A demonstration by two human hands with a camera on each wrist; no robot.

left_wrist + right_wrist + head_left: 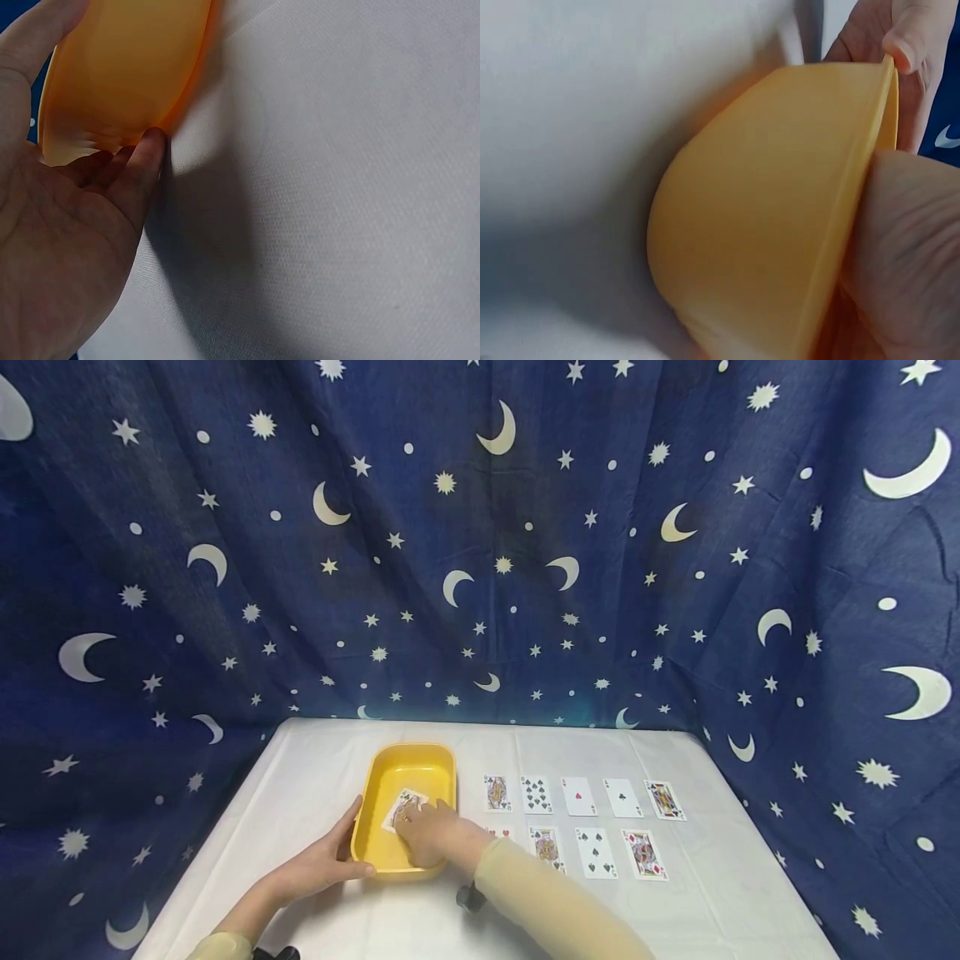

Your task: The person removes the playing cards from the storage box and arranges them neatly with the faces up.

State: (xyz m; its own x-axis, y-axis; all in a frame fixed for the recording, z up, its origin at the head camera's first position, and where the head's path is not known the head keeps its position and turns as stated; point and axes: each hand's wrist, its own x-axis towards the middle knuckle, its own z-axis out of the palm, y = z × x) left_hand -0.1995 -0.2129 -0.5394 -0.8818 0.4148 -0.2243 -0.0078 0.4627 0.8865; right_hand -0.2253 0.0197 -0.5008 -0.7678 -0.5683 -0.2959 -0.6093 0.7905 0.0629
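A yellow plastic tub [362, 839] stands on the white-covered table. My left hand [318, 864] holds it at its near left corner, thumb on the near rim and fingers along the left outer wall. In the left wrist view, fingertips [154, 142] touch the tub's outside. My right hand [429, 833] reaches down inside the tub and holds a face playing card [395, 808] at its fingers, which cover part of it. From the right wrist view, the tub wall [765, 202] hides those fingers and the card.
Right of the tub, several playing cards lie face up in two rows, including a ten of spades [536, 795], a red ace [579, 797] and a king [645, 855]. My right sleeve [555, 893] crosses before the lower row. A starry blue curtain [480, 568] surrounds the table.
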